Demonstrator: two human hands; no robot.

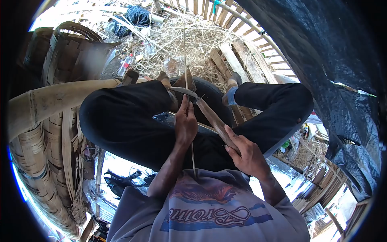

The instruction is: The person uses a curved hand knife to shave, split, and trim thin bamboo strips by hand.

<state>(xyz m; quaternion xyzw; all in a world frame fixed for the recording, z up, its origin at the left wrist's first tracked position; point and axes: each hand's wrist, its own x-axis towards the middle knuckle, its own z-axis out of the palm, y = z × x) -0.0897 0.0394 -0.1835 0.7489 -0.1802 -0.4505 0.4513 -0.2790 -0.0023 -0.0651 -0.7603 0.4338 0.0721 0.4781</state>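
My right hand (246,155) is wrapped around the thick wooden handle of a knife (213,118). Its curved blade (183,90) lies across a long, thin bamboo strip (185,52). Just below the blade, my left hand (186,121) has its fingers closed on this strip. The strip runs from beyond my feet, between my knees, back toward my shirt. A dark round thing, perhaps a tyre (215,90), sits between my legs under the blade, with a brown pointed piece (193,83) by its far side.
A thick bamboo pole (60,97) extends from the left to my knee, above woven bamboo (36,161). Shavings (193,44) litter the ground ahead, near a plastic bottle (125,65) and wooden planks (236,60). Dark sheeting (346,72) hangs at the right.
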